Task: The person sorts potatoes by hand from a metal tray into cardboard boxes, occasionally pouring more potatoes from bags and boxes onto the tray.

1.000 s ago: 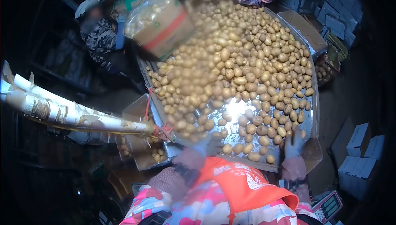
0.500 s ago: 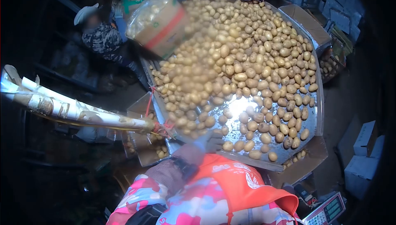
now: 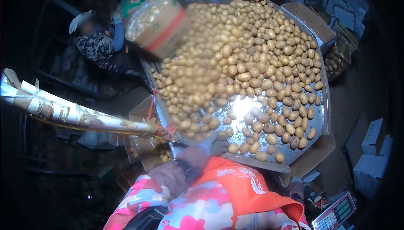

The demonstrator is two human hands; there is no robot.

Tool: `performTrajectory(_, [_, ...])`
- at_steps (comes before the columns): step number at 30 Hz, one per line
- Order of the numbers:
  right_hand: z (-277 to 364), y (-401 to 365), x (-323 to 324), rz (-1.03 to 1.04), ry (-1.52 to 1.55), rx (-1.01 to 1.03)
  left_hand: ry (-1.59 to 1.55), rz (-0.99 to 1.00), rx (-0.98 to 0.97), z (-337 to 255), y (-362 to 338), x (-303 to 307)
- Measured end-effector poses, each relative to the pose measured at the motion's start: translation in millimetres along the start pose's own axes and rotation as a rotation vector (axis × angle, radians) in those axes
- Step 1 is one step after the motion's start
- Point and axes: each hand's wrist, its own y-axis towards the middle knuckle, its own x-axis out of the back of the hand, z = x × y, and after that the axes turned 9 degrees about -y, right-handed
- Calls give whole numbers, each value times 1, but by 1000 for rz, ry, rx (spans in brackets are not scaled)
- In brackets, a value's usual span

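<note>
Potatoes (image 3: 252, 61) cover most of a metal table (image 3: 273, 169), with a glare spot near its lower middle. My left hand (image 3: 216, 143), gloved in grey, rests at the near edge of the table beside the closest potatoes; its fingers are blurred and I cannot tell whether they hold anything. My right hand (image 3: 296, 183) is low at the right, by the cardboard box (image 3: 313, 156) under the table's corner; its fingers are mostly hidden.
A co-worker (image 3: 97, 40) stands at the far left beside a raised box of potatoes (image 3: 158, 28). A taped white pole (image 3: 80, 114) reaches in from the left. A scale display (image 3: 334, 213) is at the lower right, white boxes (image 3: 370, 171) further right.
The co-worker has shifted and now has a raised arm at the box. My right hand has come into view beside the lower right box. My left hand is nearly unmoved.
</note>
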Motion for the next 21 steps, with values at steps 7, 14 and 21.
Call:
performTrajectory(7, [10, -36, 36, -350, 799, -104, -47, 110, 31, 6, 21, 25])
performTrajectory(14, [91, -109, 185, -803, 1573, 164, 23, -146, -68, -4, -20, -62])
performTrajectory(21, [159, -30, 215, -1152, 823, 44, 275, -133, -721, -157, -40, -192])
